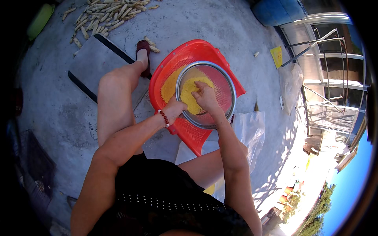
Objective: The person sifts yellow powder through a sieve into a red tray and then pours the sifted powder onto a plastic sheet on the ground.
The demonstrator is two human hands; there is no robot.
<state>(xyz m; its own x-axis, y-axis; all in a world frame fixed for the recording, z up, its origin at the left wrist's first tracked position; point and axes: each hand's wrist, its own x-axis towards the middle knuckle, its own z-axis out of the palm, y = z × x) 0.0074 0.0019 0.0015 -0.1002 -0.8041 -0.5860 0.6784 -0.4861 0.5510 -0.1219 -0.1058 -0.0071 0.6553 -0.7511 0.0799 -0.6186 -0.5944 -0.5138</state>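
Note:
A round metal-rimmed sieve [178, 81] is held over a red plastic scoop-shaped basket [195, 138]. My left hand [174, 109] grips the sieve's near-left rim, thumb over the edge and the other fingers hidden beneath. Inside the sieve, a heap of fine yellow grain or meal [189, 103] lies on the mesh. Over that heap is my right hand [206, 97], its fingers bent and apart, the tips at the yellow stuff; nothing shows gripped in them. More yellow grain [168, 84] rests in the basket, left of the sieve and under it.
Corn cobs [108, 13] are piled on the concrete at the far left. Beside my leg lies a grey board with black edges [100, 65]. Clear plastic sheeting [252, 128] is right of the basket. A blue barrel [277, 11] and metal frame [315, 45] stand far right.

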